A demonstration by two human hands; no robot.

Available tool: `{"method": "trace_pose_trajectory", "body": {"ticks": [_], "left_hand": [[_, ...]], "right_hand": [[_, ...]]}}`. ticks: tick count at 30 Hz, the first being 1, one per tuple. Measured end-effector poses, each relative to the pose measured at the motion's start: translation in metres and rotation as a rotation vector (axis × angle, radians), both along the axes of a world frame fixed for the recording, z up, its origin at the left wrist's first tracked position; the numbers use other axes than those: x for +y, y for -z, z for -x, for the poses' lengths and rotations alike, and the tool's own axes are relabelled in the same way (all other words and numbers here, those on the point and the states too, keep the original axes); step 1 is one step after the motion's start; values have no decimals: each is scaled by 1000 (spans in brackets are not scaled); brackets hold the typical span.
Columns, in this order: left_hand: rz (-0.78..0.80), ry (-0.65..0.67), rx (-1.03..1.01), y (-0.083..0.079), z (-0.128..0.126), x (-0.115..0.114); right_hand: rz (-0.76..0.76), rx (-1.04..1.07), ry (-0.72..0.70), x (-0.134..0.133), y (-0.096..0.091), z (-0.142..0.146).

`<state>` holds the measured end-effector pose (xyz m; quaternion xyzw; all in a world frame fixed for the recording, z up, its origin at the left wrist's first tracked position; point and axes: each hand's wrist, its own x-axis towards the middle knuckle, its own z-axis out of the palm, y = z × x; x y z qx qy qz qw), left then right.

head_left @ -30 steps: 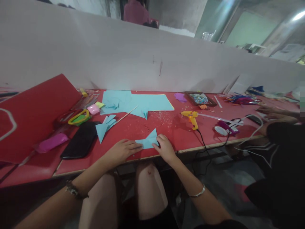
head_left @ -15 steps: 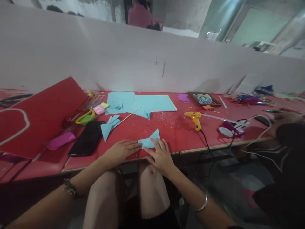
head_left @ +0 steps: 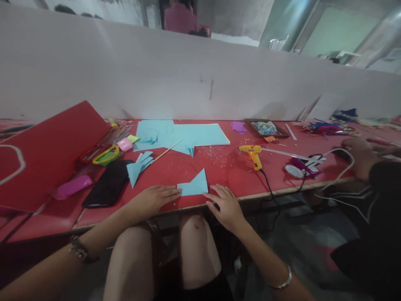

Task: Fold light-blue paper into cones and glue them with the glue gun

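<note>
A folded piece of light blue paper [head_left: 194, 185] lies flat near the front edge of the red table, its upper right corner rising to a point. My left hand [head_left: 159, 197] rests flat with fingers stretched out, the fingertips at the paper's left end. On the other side, my right hand [head_left: 226, 205] has its fingers spread, with one fingertip at the paper's lower right corner. Up and to the left, a folded blue paper shape [head_left: 138, 166] lies with a thin wooden stick [head_left: 167, 150] beside it.
Blue paper sheets [head_left: 200, 133] lie at the back. A yellow glue gun [head_left: 253, 155] with a black cord lies to the right, before a tray of scraps [head_left: 266, 128]. A black phone [head_left: 108, 184] and yellow-handled scissors [head_left: 106, 154] are at left. Another person's hand [head_left: 360, 161] is far right.
My right hand has slid right off the paper, uncovering its right side. My left hand stays at the left end. The whole view has shifted slightly.
</note>
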<state>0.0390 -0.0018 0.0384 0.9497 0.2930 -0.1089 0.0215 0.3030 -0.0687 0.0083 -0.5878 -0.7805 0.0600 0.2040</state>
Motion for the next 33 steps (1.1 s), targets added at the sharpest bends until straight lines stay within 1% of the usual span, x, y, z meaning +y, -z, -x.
{"method": "trace_pose_trajectory", "body": {"ticks": [4, 6, 10, 12, 14, 17, 20, 22, 25, 27, 30, 33], "left_hand": [[19, 36, -38, 0, 3, 3], [26, 65, -58, 0, 5, 5], [27, 80, -63, 0, 7, 7], [22, 79, -66, 1, 7, 6], [11, 74, -64, 2, 7, 5], [-7, 60, -50, 3, 7, 3], [-23, 67, -46, 2, 5, 3], [-33, 71, -44, 0, 4, 2], [-54, 36, -49, -1, 5, 1], [-67, 7, -78, 1, 6, 1], [-99, -34, -180, 4, 8, 4], [-149, -115, -315, 3, 8, 10]], "right_hand": [[-11, 9, 43, -5, -1, -11], [5, 18, 27, -4, -4, -17], [46, 77, -20, 9, -15, -21], [41, 135, -35, 19, -19, -16], [60, 158, -106, 28, -21, -6], [152, 49, -254, 39, -24, 12], [227, -64, -269, 51, -31, 23], [297, -78, -263, 61, -36, 26], [400, -42, -324, 76, -40, 25], [428, -22, -377, 83, -40, 23], [405, 5, -391, 89, -42, 22], [346, 43, -375, 92, -50, 21]]}}
